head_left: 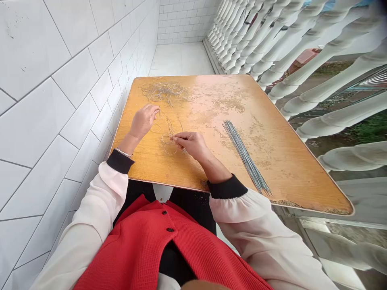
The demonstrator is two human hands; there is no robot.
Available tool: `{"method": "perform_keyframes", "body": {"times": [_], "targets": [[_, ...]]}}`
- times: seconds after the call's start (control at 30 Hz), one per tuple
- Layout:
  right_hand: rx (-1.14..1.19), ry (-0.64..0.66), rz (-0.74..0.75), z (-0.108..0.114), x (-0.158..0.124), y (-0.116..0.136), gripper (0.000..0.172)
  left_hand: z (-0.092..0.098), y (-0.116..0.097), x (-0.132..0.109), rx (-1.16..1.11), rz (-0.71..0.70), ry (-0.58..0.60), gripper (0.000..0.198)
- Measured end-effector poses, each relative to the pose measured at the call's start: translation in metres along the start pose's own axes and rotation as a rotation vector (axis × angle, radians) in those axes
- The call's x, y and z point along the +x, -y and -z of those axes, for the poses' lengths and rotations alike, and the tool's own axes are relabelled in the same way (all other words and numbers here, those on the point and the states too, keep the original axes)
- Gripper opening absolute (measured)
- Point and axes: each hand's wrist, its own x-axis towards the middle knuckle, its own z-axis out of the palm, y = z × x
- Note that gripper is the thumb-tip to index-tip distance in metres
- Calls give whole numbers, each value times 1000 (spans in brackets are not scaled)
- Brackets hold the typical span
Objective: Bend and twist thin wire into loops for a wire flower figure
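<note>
My left hand (144, 120) is raised over the left side of the wooden table, fingers pinched on a thin wire that loops down beneath them. To its right, my right hand (193, 144) pinches a curled thin wire (166, 139) between thumb and fingers, just above the tabletop. Loose loops of this wire hang and lie between the two hands; whether both hold the same piece I cannot tell. Behind them is a tangled heap of thin wire (165, 92). A bundle of straight grey metal rods (246, 157) lies to the right of my right hand.
The worn wooden table (208, 117) has peeling patches and a chipped front edge. A white tiled wall (75, 92) runs close along the left. White balusters (329, 112) line the right side, with ground and plants beyond.
</note>
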Motion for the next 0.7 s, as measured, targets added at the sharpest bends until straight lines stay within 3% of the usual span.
{"method": "perform_keyframes", "body": {"times": [0.17,0.33,0.57,0.7], "targets": [[-46,-10,18,0,-1,2,14,0,-3,0,22,-13,19,20],[-52,-28,59,-4,-2,2,13,-9,-5,1,142,-31,-60,22],[-120,-31,96,-9,-1,-2,16,-8,7,7,3,106,-251,22],[-114,-79,100,-9,-2,2,20,-6,4,1,-269,322,-130,15]]}}
